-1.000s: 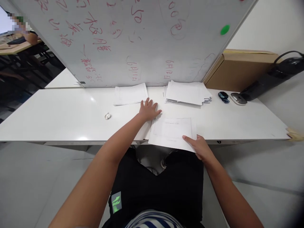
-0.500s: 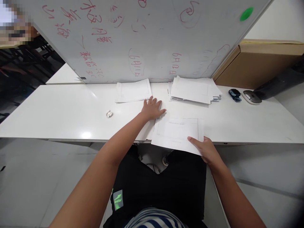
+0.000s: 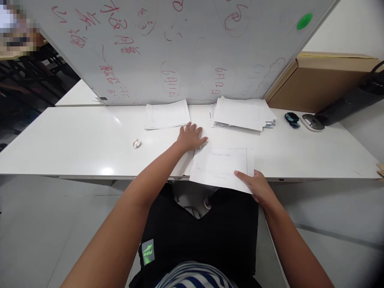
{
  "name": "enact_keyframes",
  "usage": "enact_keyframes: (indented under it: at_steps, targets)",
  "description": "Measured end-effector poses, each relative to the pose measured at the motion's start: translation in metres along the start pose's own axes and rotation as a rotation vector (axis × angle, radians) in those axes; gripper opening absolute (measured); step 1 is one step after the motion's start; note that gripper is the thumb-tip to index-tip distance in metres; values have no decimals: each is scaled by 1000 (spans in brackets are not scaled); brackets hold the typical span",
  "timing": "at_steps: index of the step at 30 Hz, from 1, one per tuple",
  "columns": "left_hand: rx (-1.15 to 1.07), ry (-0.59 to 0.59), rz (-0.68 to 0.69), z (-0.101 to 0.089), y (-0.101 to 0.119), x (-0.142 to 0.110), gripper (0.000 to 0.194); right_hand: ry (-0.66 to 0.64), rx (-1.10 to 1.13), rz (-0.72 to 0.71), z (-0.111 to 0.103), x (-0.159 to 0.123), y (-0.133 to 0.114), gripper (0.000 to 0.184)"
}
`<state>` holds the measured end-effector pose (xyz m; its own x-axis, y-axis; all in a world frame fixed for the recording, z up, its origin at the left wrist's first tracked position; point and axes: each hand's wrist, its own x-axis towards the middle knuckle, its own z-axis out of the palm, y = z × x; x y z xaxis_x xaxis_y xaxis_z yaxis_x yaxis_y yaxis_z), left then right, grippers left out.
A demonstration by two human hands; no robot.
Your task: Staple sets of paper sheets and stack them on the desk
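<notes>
A printed sheet of paper (image 3: 220,166) lies at the table's front edge, its near side jutting out over my lap. My right hand (image 3: 255,185) pinches its near right corner, thumb on top and fingers underneath. My left hand (image 3: 190,137) rests palm down with fingers spread, just above the sheet's far left corner. Its fingertips come close to a small set of papers (image 3: 168,114) standing by the whiteboard. To the right of that, a thicker, uneven stack of papers (image 3: 240,114) lies on the table.
A whiteboard (image 3: 192,52) with red writing stands along the table's (image 3: 75,148) back edge. A small white ring-shaped item (image 3: 137,144) lies left. On the right are a dark watch (image 3: 292,119), a computer mouse (image 3: 312,122), a black bottle (image 3: 345,102) and a cardboard box (image 3: 324,82).
The camera view has shifted slightly. Both hands and the sheet keep nearly the same places on the table.
</notes>
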<state>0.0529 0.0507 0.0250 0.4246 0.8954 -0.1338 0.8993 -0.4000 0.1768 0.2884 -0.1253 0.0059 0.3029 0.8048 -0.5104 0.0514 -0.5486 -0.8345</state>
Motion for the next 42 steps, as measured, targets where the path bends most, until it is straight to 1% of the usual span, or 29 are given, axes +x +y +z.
enact_keyframes:
  at_steps: [3,11,19,29,38,42]
  targets:
    - [1,-1,-3,0,0,0,69,12,5,17,1,-2,-3,39]
    - [27,-18,-12,-2,0,-1,69,-7,6,20,1,-3,-4,39]
    - [36,-1,-8,0,-1,-1,68,15,36,12,3,-5,-5,32]
    - [19,-9,-14,0,-1,-1,67,0,41,-23,1,-1,1,35]
    - [16,-15,-19,-2,0,-1,69,4,29,-27,1,-2,3,38]
    - [20,-19,-20,-3,0,-2,70,11,18,-7,2,-5,0,36]
